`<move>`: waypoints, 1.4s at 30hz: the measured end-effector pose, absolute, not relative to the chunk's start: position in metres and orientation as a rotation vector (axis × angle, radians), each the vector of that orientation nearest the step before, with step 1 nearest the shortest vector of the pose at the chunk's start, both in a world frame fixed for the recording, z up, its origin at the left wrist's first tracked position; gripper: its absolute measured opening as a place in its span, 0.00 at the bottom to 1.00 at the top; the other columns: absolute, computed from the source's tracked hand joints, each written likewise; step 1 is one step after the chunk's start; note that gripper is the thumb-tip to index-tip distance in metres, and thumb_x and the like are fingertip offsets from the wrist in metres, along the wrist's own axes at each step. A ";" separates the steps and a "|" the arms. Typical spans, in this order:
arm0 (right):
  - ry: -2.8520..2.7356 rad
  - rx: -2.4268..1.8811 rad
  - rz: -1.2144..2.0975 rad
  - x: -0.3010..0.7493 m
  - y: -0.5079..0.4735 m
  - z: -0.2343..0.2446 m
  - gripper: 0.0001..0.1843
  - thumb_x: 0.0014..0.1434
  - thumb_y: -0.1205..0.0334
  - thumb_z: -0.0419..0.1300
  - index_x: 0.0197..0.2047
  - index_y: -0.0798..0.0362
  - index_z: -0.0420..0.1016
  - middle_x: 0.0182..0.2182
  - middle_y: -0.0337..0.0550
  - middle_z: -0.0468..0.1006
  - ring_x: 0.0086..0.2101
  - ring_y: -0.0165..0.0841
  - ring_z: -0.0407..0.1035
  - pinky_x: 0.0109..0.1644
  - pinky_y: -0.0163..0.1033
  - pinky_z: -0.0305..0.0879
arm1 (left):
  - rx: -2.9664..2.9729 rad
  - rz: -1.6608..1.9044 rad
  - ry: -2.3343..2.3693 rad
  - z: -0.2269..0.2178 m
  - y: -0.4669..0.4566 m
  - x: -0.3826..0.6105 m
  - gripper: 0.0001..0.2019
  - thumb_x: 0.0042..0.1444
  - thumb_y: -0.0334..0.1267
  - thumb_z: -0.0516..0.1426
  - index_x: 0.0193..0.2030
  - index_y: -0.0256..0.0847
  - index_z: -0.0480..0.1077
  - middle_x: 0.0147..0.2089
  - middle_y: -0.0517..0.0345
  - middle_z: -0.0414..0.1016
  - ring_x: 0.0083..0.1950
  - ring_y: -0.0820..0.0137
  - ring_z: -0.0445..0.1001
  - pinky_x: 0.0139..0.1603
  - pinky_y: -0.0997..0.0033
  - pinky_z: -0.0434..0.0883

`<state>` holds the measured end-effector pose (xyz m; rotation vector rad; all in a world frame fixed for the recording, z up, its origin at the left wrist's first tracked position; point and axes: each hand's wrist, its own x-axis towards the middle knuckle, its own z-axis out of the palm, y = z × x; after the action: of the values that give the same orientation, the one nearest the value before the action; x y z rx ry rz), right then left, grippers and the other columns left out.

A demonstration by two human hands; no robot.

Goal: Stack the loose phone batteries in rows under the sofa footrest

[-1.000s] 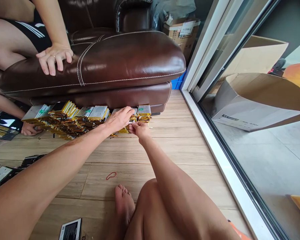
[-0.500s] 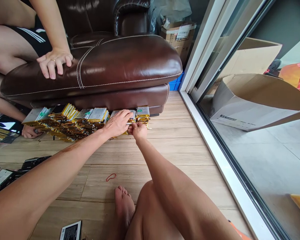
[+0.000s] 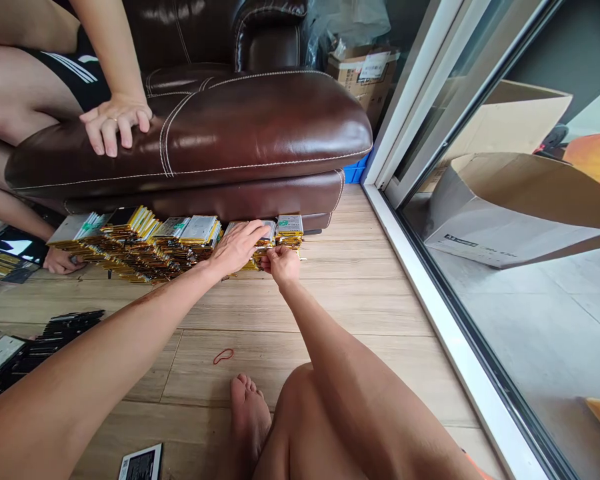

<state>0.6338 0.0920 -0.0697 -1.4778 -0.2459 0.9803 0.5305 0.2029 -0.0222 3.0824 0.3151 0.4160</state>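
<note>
The left hand's fingers (image 3: pixel 247 233) lie spread, unclenched, across the battery packs (image 3: pixel 290 230), while the right hand's fingertips (image 3: pixel 275 257) pinch in at the stack's edge, though whether they've caught a pack I can't tell; barely a shift since a second ago! The packs line the foot of the leather sofa (image 3: pixel 260 127), on the wood floor (image 3: pixel 290 300), a co-worker's hand (image 3: pixel 115 123) resting on the seat above

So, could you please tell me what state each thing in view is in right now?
Left hand: lying open on the batteries.
Right hand: pinched at the batteries, grip unclear.
Pouch batteries: packed in a long row on the floor, leaning against the sofa base.
Brown leather sofa: a co-worker's hand resting on it.
Red rubber band: lying loose on the floor.
Cardboard box: tipped on its side, flap open.
</note>
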 end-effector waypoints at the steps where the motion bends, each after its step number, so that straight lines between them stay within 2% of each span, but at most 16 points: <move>1: -0.239 -1.470 0.979 0.634 0.091 -0.069 0.11 0.70 0.66 0.58 0.33 0.50 0.71 0.26 0.36 0.80 0.25 0.27 0.75 0.34 0.30 0.74 | 3.069 0.431 0.317 -0.024 0.202 0.530 0.30 0.60 0.23 0.52 0.68 0.47 0.62 0.69 0.48 0.67 0.68 0.57 0.68 0.68 0.52 0.67; 4: -0.193 -1.428 0.994 0.635 0.091 -0.066 0.11 0.70 0.66 0.58 0.32 0.51 0.71 0.27 0.36 0.81 0.26 0.27 0.76 0.34 0.31 0.75 | 3.050 0.448 0.340 -0.025 0.201 0.531 0.30 0.59 0.24 0.54 0.68 0.46 0.63 0.69 0.47 0.66 0.67 0.56 0.69 0.68 0.52 0.68; 7: -0.135 -1.363 1.034 0.634 0.094 -0.064 0.13 0.70 0.67 0.57 0.32 0.52 0.70 0.28 0.38 0.81 0.26 0.26 0.76 0.33 0.30 0.75 | 3.083 0.401 0.423 -0.022 0.203 0.535 0.26 0.60 0.30 0.58 0.66 0.44 0.65 0.69 0.44 0.65 0.65 0.53 0.70 0.65 0.51 0.69; 11: -0.058 -1.290 1.073 0.633 0.096 -0.062 0.13 0.71 0.68 0.56 0.33 0.53 0.70 0.27 0.37 0.81 0.25 0.25 0.75 0.30 0.28 0.73 | 3.168 0.278 0.428 -0.015 0.207 0.543 0.23 0.63 0.36 0.58 0.66 0.43 0.65 0.67 0.44 0.69 0.59 0.53 0.71 0.62 0.52 0.70; 16: -0.013 -1.216 1.115 0.631 0.095 -0.063 0.11 0.70 0.68 0.58 0.33 0.53 0.73 0.28 0.38 0.83 0.25 0.25 0.76 0.31 0.29 0.74 | 3.315 0.196 0.332 -0.007 0.206 0.546 0.19 0.63 0.33 0.56 0.61 0.40 0.69 0.60 0.43 0.73 0.59 0.53 0.71 0.65 0.51 0.66; 21: 0.013 -1.151 1.140 0.628 0.098 -0.062 0.10 0.70 0.67 0.61 0.35 0.56 0.77 0.27 0.39 0.83 0.25 0.25 0.76 0.29 0.29 0.74 | 3.288 0.143 0.383 -0.004 0.204 0.546 0.20 0.65 0.34 0.56 0.63 0.42 0.68 0.63 0.45 0.72 0.61 0.55 0.73 0.65 0.54 0.68; 29: 0.038 -1.063 1.178 0.626 0.100 -0.059 0.16 0.76 0.62 0.55 0.36 0.56 0.77 0.27 0.40 0.83 0.26 0.27 0.77 0.29 0.31 0.74 | 3.288 0.081 0.461 -0.002 0.205 0.547 0.25 0.65 0.31 0.53 0.69 0.41 0.63 0.69 0.46 0.70 0.63 0.55 0.75 0.64 0.57 0.72; 36: 0.053 -1.022 1.205 0.628 0.097 -0.058 0.18 0.76 0.59 0.54 0.37 0.57 0.77 0.29 0.42 0.84 0.27 0.28 0.78 0.31 0.32 0.76 | 3.189 0.156 0.534 -0.003 0.209 0.550 0.24 0.66 0.31 0.52 0.68 0.41 0.62 0.69 0.46 0.71 0.61 0.57 0.77 0.61 0.59 0.73; 42: -0.002 -1.093 1.189 0.628 0.098 -0.061 0.15 0.75 0.64 0.54 0.38 0.56 0.77 0.33 0.43 0.85 0.28 0.26 0.79 0.31 0.30 0.76 | 3.149 0.121 0.501 0.004 0.208 0.548 0.20 0.65 0.33 0.53 0.64 0.41 0.65 0.65 0.48 0.73 0.58 0.57 0.77 0.57 0.59 0.74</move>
<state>0.6276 0.0983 -0.0608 -1.0929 -0.0022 1.1890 0.5479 0.2077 0.0037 3.1494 0.5006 0.1207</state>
